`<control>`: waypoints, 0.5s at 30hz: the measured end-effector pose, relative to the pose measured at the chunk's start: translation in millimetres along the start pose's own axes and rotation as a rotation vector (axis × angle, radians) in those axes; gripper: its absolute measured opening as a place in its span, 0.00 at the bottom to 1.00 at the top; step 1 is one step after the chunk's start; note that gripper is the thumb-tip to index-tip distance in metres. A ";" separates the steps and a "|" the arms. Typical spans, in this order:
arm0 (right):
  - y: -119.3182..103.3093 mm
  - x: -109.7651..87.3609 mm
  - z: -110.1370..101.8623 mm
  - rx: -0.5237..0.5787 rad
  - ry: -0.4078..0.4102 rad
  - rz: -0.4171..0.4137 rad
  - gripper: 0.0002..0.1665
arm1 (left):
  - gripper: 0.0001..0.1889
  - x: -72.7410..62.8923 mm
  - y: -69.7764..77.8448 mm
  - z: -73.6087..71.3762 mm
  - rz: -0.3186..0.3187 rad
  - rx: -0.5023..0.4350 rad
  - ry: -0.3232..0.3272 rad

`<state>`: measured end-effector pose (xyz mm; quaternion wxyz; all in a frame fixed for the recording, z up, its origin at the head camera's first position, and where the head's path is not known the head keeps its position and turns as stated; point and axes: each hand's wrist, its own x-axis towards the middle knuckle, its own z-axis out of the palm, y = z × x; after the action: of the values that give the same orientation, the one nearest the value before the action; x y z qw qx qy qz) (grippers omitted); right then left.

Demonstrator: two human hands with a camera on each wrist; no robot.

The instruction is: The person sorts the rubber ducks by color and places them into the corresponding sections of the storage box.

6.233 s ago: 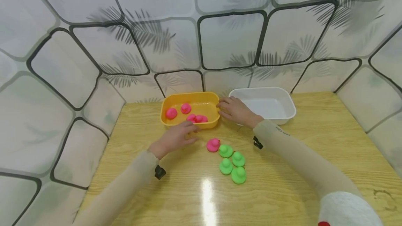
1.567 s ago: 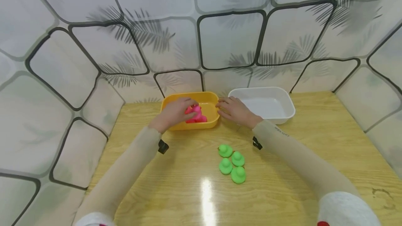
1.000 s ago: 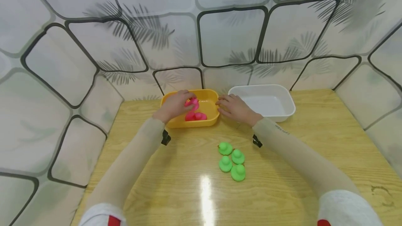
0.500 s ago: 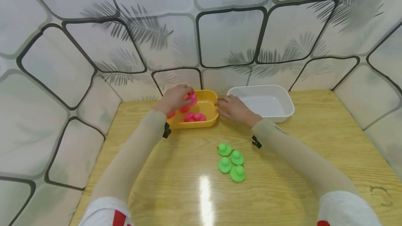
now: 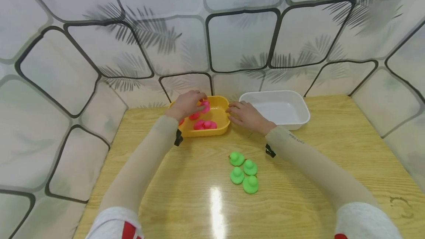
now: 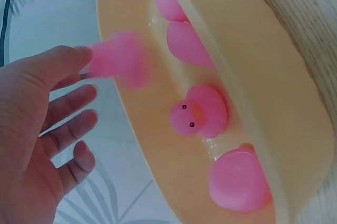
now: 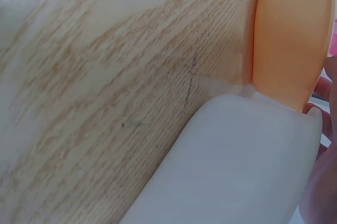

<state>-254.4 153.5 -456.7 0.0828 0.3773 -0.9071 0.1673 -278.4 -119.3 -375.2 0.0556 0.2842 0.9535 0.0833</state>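
Note:
My left hand [image 5: 186, 104] pinches a pink rubber duck [image 6: 124, 58] between thumb and index finger, over the far side of the yellow tub [image 5: 206, 132]. The other fingers are loosely bent, and the duck is blurred in the left wrist view. Several more pink ducks lie in the tub; one duck [image 6: 202, 111] faces up, while another duck [image 6: 239, 179] sits at the near wall. My right hand [image 5: 247, 115] rests with relaxed fingers at the tub's right rim, between it and the white tub [image 5: 279, 110]. Only its fingers' edge shows in the right wrist view.
Several green rubber ducks [image 5: 237, 175] stand grouped on the wooden table [image 5: 186, 194], in front of the tubs. A patterned wall [image 5: 245, 43] rises directly behind both tubs.
The pink duck that lay on the table near the green ones is gone from there. My left hand has moved into the yellow tub and toward its far side, pinching a duck. Right hand stays put.

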 end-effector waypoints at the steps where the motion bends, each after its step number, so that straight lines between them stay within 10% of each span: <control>1: -0.6 0.0 -0.2 0.004 -0.006 0.005 0.18 | 0.19 -0.9 -0.4 0.4 -0.007 -0.003 -0.009; 15: -3.3 -1.0 -1.5 0.028 -0.011 0.022 0.19 | 0.18 -18.9 3.2 5.6 0.041 -0.041 -0.013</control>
<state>-251.3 152.4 -454.7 0.0707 0.3695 -0.9091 0.1788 -260.1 -126.3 -379.0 0.0658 0.3029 0.9453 0.1019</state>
